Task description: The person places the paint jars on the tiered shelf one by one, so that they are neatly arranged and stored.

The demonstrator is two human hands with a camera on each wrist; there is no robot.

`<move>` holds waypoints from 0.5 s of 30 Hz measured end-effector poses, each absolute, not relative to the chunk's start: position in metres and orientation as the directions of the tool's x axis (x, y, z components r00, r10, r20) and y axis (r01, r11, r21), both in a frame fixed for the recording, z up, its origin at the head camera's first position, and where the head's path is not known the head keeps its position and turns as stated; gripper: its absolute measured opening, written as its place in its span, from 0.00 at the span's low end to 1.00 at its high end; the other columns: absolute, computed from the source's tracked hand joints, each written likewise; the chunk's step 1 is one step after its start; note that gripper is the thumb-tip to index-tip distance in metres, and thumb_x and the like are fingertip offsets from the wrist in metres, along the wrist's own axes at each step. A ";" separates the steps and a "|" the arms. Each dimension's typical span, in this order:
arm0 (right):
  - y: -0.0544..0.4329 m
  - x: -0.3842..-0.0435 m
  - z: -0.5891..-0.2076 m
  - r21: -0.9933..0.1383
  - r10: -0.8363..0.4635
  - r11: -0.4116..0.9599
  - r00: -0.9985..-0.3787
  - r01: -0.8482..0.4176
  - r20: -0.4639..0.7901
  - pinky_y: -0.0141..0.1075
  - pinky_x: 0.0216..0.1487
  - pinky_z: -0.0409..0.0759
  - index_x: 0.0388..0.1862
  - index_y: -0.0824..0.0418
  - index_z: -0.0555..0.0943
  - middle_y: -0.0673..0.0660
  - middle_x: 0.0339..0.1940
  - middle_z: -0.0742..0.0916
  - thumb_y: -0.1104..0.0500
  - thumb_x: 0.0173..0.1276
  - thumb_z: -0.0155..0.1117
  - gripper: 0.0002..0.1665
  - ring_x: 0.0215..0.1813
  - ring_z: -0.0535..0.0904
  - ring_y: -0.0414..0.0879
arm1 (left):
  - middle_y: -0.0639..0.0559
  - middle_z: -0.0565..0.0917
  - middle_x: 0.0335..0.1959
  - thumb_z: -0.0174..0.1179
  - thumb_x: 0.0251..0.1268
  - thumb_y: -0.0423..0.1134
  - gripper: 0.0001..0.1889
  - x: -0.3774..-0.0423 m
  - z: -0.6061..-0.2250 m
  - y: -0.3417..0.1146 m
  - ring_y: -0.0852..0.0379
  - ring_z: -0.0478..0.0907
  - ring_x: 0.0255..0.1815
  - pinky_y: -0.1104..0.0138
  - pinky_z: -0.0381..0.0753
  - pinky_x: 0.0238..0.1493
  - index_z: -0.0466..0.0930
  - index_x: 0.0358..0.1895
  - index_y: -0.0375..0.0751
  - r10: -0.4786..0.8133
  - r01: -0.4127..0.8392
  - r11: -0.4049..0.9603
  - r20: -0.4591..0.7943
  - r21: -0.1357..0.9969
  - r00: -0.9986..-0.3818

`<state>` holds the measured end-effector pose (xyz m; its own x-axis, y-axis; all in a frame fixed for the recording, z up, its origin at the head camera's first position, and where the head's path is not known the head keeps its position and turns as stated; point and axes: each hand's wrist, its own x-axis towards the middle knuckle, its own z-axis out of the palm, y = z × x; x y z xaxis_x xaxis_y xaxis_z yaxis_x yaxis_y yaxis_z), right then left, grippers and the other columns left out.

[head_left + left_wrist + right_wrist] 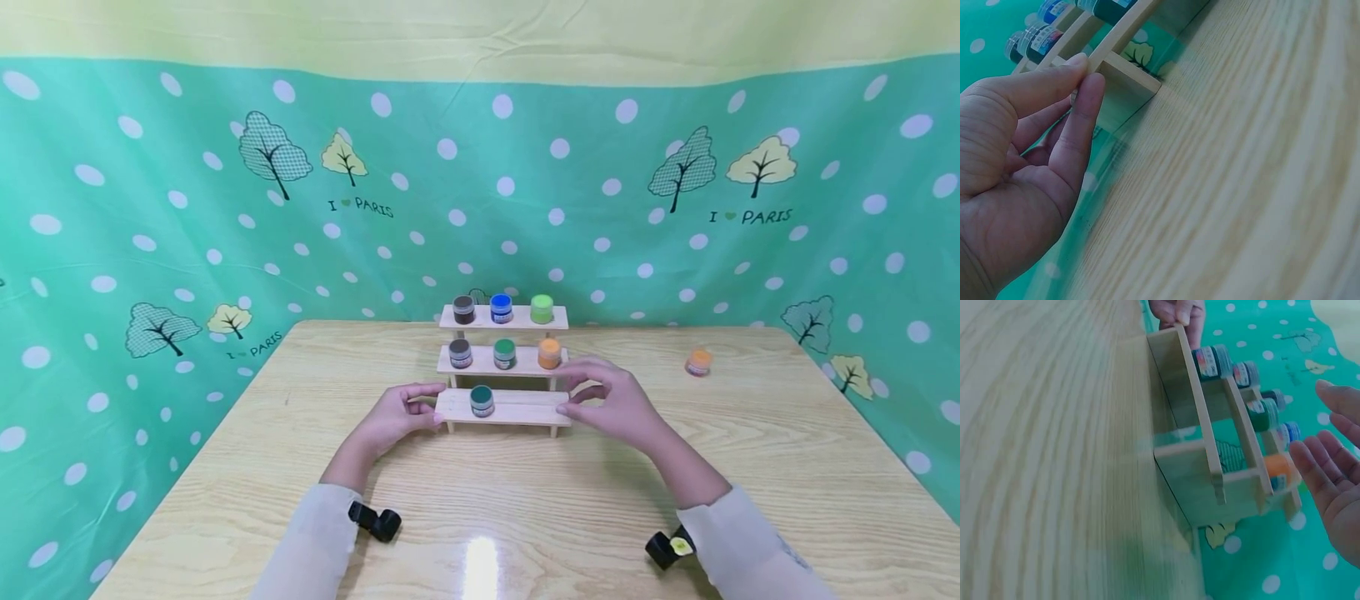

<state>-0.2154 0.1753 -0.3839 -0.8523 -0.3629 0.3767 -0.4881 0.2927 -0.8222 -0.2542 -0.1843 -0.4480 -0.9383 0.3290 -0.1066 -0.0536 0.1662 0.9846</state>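
Observation:
A three-step wooden display rack (pixel 525 414) stands on the table with small paint jars on its steps. My left hand (pixel 400 414) pinches the left end of its lowest step between thumb and finger, as the left wrist view (pixel 1035 137) confirms. At the rack's right end is my right hand (pixel 611 404), fingers loosely bent and holding nothing; the right wrist view has it apart from the wood, close to an orange jar (pixel 1279 470). One dark green jar (pixel 482 402) sits on the lowest step. Grey-lidded, green and orange jars (pixel 549 354) fill the middle one.
Black, blue (pixel 501 308) and light green jars occupy the top step. Off to the right, a single orange-lidded jar (pixel 699 362) stands on the wood-grain table (pixel 300 400). Behind the table hangs a green dotted cloth (pixel 405 208).

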 end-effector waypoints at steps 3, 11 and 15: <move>0.183 -0.213 -0.382 -0.818 -0.347 0.302 -0.855 -0.490 0.384 0.39 0.46 0.85 0.54 0.62 0.83 0.57 0.54 0.81 0.66 0.56 0.76 0.24 0.48 0.79 0.61 | 0.41 0.82 0.41 0.68 0.57 0.25 0.31 -0.254 -0.448 -0.184 0.53 0.81 0.38 0.64 0.85 0.44 0.71 0.66 0.31 0.333 -0.051 0.167 -0.105 0.985 -0.937; 0.201 -0.211 -0.380 -0.786 -0.308 0.338 -0.849 -0.519 0.428 0.37 0.45 0.85 0.54 0.64 0.82 0.58 0.52 0.82 0.67 0.56 0.76 0.25 0.47 0.80 0.55 | 0.43 0.82 0.39 0.69 0.56 0.27 0.31 -0.254 -0.447 -0.185 0.54 0.81 0.37 0.66 0.85 0.43 0.71 0.66 0.30 0.339 -0.041 0.168 -0.097 0.985 -0.936; 0.211 -0.211 -0.381 -0.787 -0.285 0.351 -0.859 -0.507 0.426 0.36 0.45 0.85 0.55 0.64 0.81 0.59 0.52 0.82 0.67 0.56 0.75 0.25 0.47 0.79 0.53 | 0.43 0.82 0.40 0.69 0.57 0.27 0.31 -0.253 -0.446 -0.185 0.55 0.81 0.38 0.66 0.85 0.43 0.70 0.66 0.30 0.341 -0.040 0.168 -0.097 0.985 -0.935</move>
<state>-0.2110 0.2105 -0.3809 -0.8586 -0.2850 0.4261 -0.5071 0.3510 -0.7872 -0.2534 -0.1852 -0.4464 -0.9353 0.3405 -0.0965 -0.0404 0.1684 0.9849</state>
